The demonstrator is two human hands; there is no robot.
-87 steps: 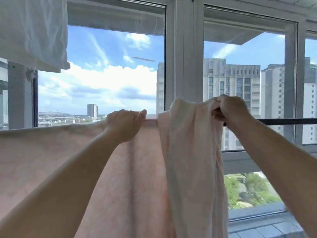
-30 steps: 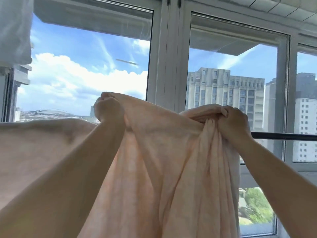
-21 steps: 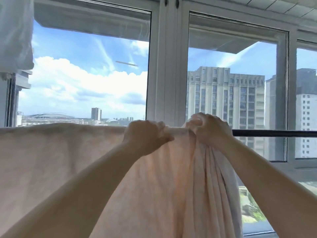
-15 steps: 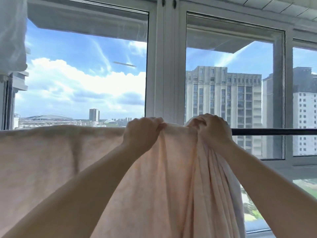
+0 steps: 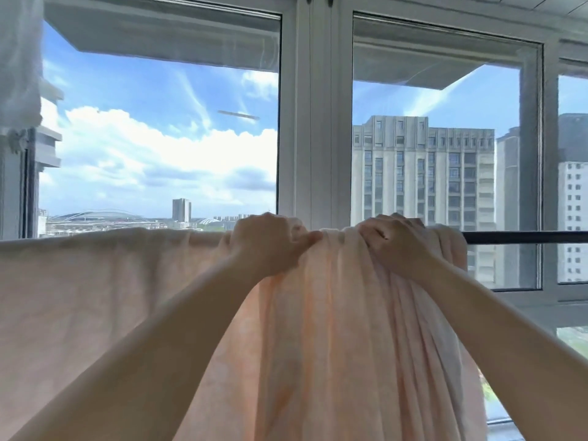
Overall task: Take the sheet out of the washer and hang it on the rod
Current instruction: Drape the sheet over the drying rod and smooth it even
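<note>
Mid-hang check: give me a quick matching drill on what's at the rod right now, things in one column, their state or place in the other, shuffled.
Things:
1. left hand
2. right hand
3. sheet
4. rod

States or places:
A. bare and dark, running out to the right edge of the view
B. draped flat on the left, gathered in folds toward the right
C. grips the bunched folds at the sheet's right end
D. grips the top edge near the middle, thumb pointing right

Pairs: 1-D, 2-C, 3-B, 4-A

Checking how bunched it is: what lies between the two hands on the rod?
Head view: only a short, gathered stretch of the sheet lies between left hand and right hand.
</note>
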